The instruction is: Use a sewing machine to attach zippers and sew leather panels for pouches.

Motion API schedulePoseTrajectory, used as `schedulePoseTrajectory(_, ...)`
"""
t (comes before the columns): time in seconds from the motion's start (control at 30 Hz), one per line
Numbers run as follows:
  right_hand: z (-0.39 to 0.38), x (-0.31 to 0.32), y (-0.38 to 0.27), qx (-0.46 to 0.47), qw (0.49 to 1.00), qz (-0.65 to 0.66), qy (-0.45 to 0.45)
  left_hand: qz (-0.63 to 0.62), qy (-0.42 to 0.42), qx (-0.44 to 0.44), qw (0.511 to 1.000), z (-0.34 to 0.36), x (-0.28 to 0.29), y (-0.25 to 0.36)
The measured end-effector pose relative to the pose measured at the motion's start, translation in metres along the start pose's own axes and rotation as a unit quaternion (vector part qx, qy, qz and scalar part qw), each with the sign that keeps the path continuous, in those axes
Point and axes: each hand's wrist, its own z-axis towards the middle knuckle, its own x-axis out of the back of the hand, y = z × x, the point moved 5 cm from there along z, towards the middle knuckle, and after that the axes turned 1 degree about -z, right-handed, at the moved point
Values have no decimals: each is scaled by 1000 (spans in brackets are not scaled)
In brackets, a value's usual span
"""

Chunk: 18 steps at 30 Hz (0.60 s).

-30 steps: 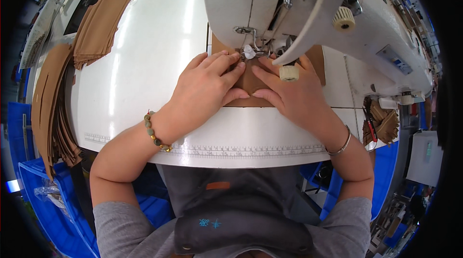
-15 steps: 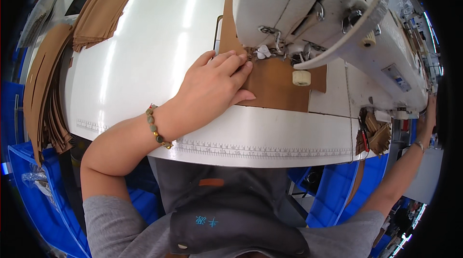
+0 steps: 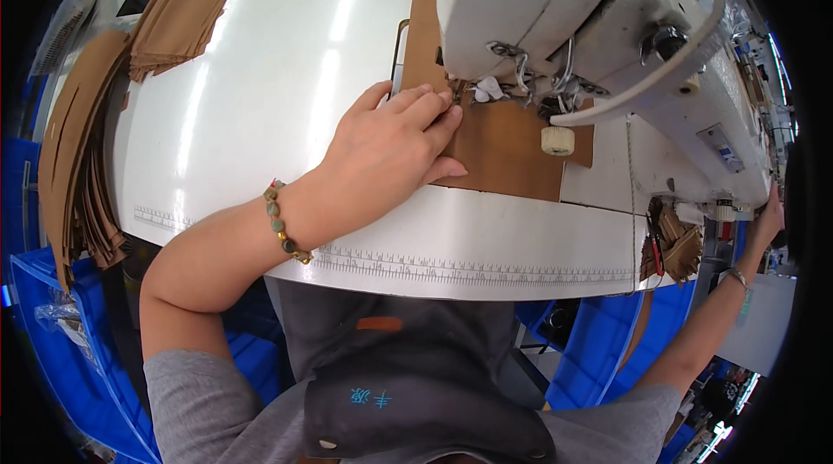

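Observation:
My left hand (image 3: pixel 386 141) lies over the left part of a flat brown piece of material (image 3: pixel 512 147), fingers stretched out and thumb apart. Its fingertips are close to the needle area of a white sewing machine (image 3: pixel 529 13), whose presser foot is partly hidden behind them. The brown piece runs beneath the machine head and shows again to its right. At the far right rim, my right hand (image 3: pixel 767 217) is up against the dark end of the machine, where the handwheel would be. Its fingers are mostly hidden and dim there.
Stacked brown pieces (image 3: pixel 186 13) lie at the table's far left, and more brown pieces (image 3: pixel 74 160) hang over the left edge. A printed ruler (image 3: pixel 468 273) follows the front edge. Brown scraps (image 3: pixel 678 238) and a red-handled tool (image 3: pixel 656 249) sit at right. Blue bins (image 3: pixel 599 347) stand below.
The view has shifted slightly, so the machine appears a little farther right. My left hand keeps its place on the brown piece. My right hand appears slightly lower at the machine's end.

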Motion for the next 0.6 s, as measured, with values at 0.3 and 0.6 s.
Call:
schedulePoseTrajectory(0.3,-52,-19,29,-283,895,323,122,6,6,-2,1000,1,-2,-1)
schedulePoseTrajectory(0.6,-81,-55,64,-221,877,399,153,6,-1,-2,1000,2,-1,0)
